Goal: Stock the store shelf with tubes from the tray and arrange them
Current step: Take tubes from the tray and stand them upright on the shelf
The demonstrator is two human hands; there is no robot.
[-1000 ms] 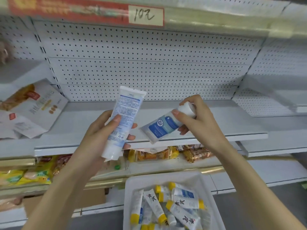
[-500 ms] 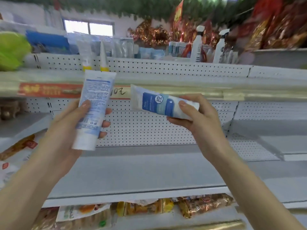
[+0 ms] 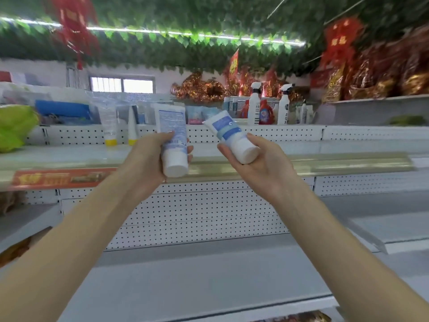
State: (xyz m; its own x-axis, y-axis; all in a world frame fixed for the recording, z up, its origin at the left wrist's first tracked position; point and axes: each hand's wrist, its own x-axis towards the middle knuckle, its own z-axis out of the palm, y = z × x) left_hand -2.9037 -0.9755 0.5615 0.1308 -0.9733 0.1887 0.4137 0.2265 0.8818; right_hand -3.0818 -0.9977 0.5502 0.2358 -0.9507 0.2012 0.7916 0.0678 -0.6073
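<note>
Two hands are raised in front of the upper shelf (image 3: 301,164), each with one white-and-blue tube. The left hand (image 3: 146,163) grips the left tube (image 3: 172,135) round its lower half, thumb across the front and fingertips curled round the far side. That tube is nearly upright, cap down, and sits over the shelf's front edge. The right hand (image 3: 264,173) holds the right tube (image 3: 229,133) with thumb and fingers curled round its cap end. This tube is tilted, with the cap low toward the camera and the flat end pointing up and left. The two tubes are near each other but apart.

On the upper shelf, toward its left end, two yellow-capped tubes (image 3: 109,126) stand cap down, side by side. Beyond its back edge stand two white spray bottles (image 3: 255,103) with one red bottle (image 3: 266,115) between them. The lower shelf (image 3: 209,275) lies beneath the forearms.
</note>
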